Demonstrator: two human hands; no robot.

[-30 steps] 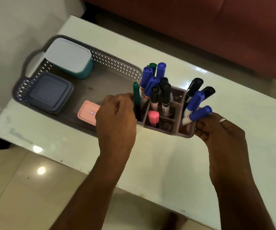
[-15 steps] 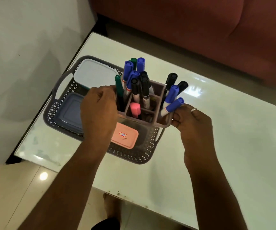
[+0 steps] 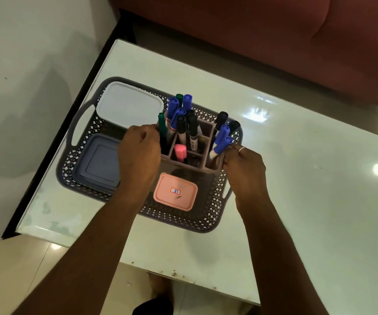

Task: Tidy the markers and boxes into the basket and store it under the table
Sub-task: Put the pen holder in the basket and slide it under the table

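A grey lattice basket (image 3: 179,220) with side handles stands on the white table (image 3: 308,201). Inside it, at the far right, sits a mauve compartmented marker holder (image 3: 202,142) full of blue, black and green markers (image 3: 222,138) plus a pink one. My left hand (image 3: 139,155) grips the holder's left end and my right hand (image 3: 243,165) grips its right end. A white-lidded box (image 3: 130,104), a blue-grey box (image 3: 99,164) and a small pink box (image 3: 175,192) lie in the basket.
A red sofa (image 3: 274,37) runs along the table's far side. A pale wall (image 3: 24,76) is close on the left, and tiled floor (image 3: 13,269) shows below the table's near edge.
Both hands carried the marker holder leftwards from the bare table and down into the basket's right end. The view shifted so that the basket now sits in the middle.
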